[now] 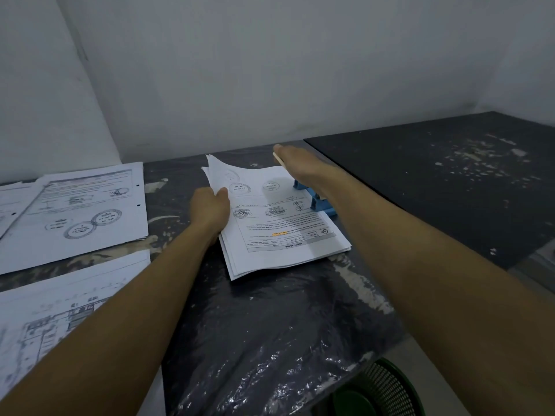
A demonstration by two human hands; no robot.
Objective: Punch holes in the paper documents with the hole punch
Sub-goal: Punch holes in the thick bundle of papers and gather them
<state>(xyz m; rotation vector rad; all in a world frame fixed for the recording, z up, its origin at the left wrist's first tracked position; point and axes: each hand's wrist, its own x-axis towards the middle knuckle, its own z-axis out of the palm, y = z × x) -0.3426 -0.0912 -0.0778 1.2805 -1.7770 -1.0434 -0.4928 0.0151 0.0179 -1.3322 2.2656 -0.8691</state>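
On the dark table (pixel 270 325), the left hand (pixel 208 210) pinches the left edge of the paper stack (pixel 282 235) with curled fingers, while the right hand (pixel 300 165) presses flat with straight fingers on the blue hole punch (pixel 318 199) at the stack's far right edge.

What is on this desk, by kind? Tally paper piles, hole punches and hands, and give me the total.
Paper piles: 3. The stack in the punch, the punched pile at left, the near-left sheets.
Hole punches: 1, blue.
Hands: 2. Left hand grips the stack's edge; right hand presses on the punch.
Total: 6
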